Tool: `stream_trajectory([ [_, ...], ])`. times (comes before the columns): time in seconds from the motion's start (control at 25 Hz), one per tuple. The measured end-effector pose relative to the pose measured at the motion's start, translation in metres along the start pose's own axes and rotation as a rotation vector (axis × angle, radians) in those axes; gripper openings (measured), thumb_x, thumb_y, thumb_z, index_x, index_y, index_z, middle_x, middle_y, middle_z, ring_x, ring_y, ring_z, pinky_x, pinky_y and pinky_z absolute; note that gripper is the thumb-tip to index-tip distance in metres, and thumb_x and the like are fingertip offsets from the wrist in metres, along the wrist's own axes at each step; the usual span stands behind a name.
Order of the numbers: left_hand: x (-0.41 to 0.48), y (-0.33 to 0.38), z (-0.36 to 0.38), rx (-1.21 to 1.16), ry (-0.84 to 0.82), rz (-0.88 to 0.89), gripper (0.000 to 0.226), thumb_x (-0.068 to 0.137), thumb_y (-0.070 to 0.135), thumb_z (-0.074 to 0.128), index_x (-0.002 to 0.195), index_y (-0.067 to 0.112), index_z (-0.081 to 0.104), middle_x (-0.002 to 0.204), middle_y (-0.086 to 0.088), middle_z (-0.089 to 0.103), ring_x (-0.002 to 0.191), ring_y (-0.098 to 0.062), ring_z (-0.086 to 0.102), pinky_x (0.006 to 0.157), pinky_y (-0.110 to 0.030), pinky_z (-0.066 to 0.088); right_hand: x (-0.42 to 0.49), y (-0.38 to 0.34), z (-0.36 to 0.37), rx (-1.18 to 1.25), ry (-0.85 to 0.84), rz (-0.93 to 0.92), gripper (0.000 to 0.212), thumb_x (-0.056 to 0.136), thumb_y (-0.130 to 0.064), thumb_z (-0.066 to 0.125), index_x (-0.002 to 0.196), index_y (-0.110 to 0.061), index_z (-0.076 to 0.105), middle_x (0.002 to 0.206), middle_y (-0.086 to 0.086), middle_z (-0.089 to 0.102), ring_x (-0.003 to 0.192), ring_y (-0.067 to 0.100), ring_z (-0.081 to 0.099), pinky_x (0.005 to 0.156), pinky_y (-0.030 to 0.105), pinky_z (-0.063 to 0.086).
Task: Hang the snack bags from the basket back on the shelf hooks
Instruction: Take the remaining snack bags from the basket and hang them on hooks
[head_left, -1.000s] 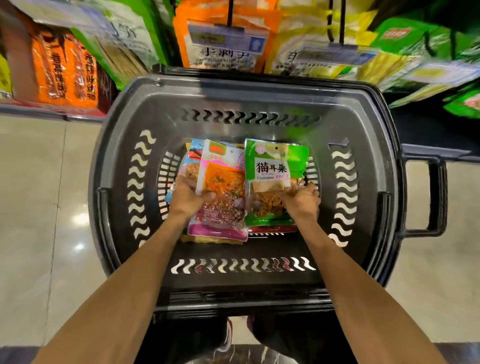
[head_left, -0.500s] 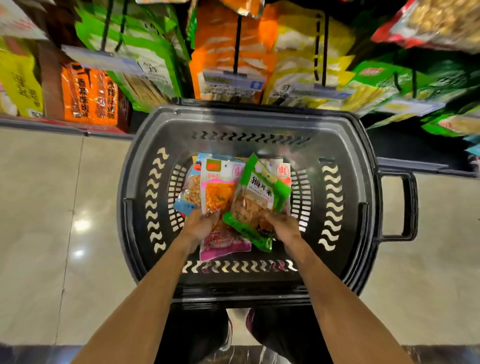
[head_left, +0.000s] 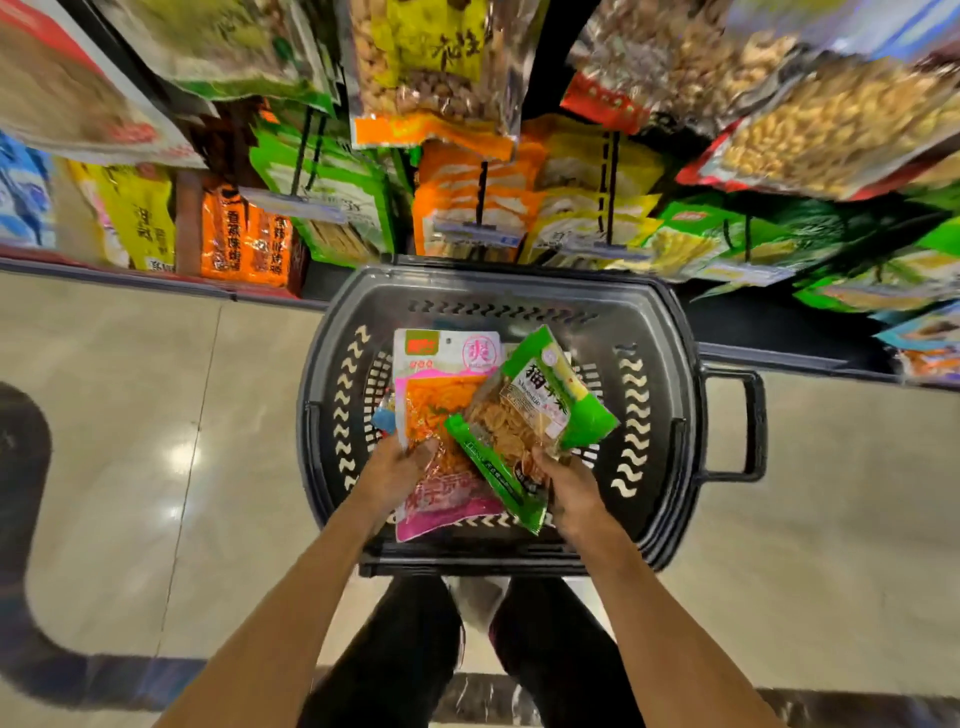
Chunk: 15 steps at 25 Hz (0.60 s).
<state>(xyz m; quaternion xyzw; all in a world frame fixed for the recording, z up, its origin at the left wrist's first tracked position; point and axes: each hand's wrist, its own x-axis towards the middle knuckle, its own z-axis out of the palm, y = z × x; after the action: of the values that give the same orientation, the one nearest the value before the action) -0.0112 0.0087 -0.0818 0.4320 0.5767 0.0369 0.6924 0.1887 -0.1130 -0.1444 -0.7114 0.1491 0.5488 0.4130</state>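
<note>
A black plastic basket (head_left: 670, 374) stands on the floor in front of me. My left hand (head_left: 397, 473) grips a pink snack bag (head_left: 441, 374) by its lower left edge and holds it above the basket. My right hand (head_left: 569, 486) grips a green snack bag (head_left: 540, 410) near its bottom, tilted to the right and overlapping the pink one. A blue bag (head_left: 383, 415) peeks out below, still in the basket. Shelf hooks (head_left: 482, 192) with hanging bags are just beyond the basket.
Rows of hanging snack bags fill the shelf ahead, orange (head_left: 467, 208), yellow (head_left: 592, 176) and green (head_left: 332, 197), with nut bags (head_left: 431, 62) higher up. The basket handle (head_left: 748, 426) sticks out right. Glossy tile floor (head_left: 156, 415) lies on both sides. My legs are below the basket.
Both hands have lifted the pink and green bags up out of the basket. The green bag has tilted further right. My head has risen, showing more of the shelf.
</note>
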Motion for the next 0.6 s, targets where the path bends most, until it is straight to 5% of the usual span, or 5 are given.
stream_trajectory([
  [0.08,-0.038,0.025,-0.005,0.001,0.043,0.042,0.014,0.100,0.021,0.055,0.109,0.023,0.065,0.101,0.003,0.070,0.090,-0.012,0.064,0.074,-0.020,0.053,-0.047,-0.025,-0.009,-0.060,0.014,-0.060,0.031,0.088,-0.010,0.071,0.118,-0.006,0.063,0.113,0.009,0.071,0.106,0.027,0.065,0.090,0.039,0.052],
  [0.2,-0.096,0.069,-0.012,-0.024,0.087,0.114,0.015,0.100,0.020,0.055,0.105,0.023,0.068,0.095,-0.002,0.075,0.087,-0.021,0.069,0.082,-0.043,0.057,-0.120,-0.073,-0.023,-0.139,-0.021,-0.235,0.031,0.083,-0.005,0.074,0.113,-0.003,0.063,0.095,0.000,0.075,0.087,0.016,0.070,0.068,0.026,0.051],
  [0.36,-0.181,0.139,-0.013,-0.146,0.160,0.183,0.017,0.098,0.018,0.058,0.112,0.015,0.066,0.101,-0.003,0.075,0.091,-0.022,0.073,0.082,-0.035,0.060,-0.226,-0.138,-0.037,-0.199,-0.103,-0.423,0.032,0.088,0.000,0.069,0.117,-0.012,0.061,0.098,-0.007,0.075,0.085,0.001,0.070,0.076,0.022,0.052],
  [0.48,-0.252,0.177,-0.011,-0.195,0.198,0.244,0.020,0.095,0.030,0.060,0.113,0.023,0.065,0.098,0.003,0.077,0.086,-0.018,0.075,0.067,-0.024,0.060,-0.310,-0.168,-0.057,-0.177,-0.207,-0.493,0.032,0.089,-0.007,0.069,0.119,-0.015,0.063,0.108,0.000,0.075,0.099,0.013,0.071,0.086,0.026,0.056],
  [0.6,-0.317,0.201,-0.008,-0.210,0.239,0.301,0.023,0.094,0.031,0.061,0.114,0.020,0.065,0.097,0.001,0.077,0.087,-0.020,0.075,0.072,-0.030,0.059,-0.382,-0.182,-0.079,-0.113,-0.333,-0.472,0.051,0.074,-0.031,0.082,0.120,-0.015,0.066,0.113,0.006,0.074,0.107,0.024,0.070,0.094,0.041,0.053],
])
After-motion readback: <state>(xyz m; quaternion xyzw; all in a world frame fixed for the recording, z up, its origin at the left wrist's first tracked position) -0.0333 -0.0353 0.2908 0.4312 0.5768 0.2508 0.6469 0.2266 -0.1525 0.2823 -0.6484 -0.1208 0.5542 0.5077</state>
